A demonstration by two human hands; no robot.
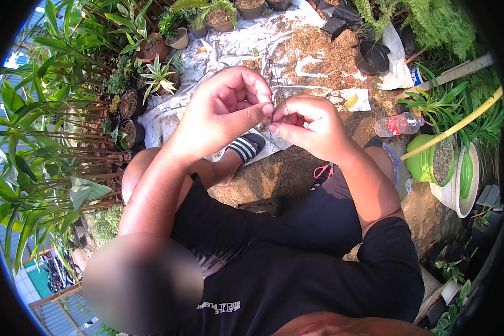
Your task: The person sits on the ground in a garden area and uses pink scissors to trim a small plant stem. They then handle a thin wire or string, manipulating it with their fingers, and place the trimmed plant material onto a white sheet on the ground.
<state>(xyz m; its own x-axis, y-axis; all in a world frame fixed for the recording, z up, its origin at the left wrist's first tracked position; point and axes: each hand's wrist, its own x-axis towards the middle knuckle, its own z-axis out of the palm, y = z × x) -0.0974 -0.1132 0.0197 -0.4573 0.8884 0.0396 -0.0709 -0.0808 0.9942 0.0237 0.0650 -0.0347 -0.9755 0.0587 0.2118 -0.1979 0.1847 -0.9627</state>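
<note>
My left hand (231, 107) and my right hand (308, 126) meet in front of me, fingertips nearly touching. Between them is a thin dark strand (272, 71), perhaps a stem, root or wire, pinched in the fingers of both hands. Its lower end is hidden by my fingers. A small brownish bit shows between the fingertips, too small to name. Below the hands lies a white plastic sheet (168, 122) with brown potting material (336, 54) scattered over it. A striped slide sandal (247, 148) is on my left foot, under my left wrist.
Potted plants (159, 77) line the left side. A black plastic pot (371, 58) stands at the upper right. On the right are a plastic bottle (397, 124), a green pot (422, 157) and a yellow pole (458, 122). Pink-handled scissors (321, 171) lie near my right knee.
</note>
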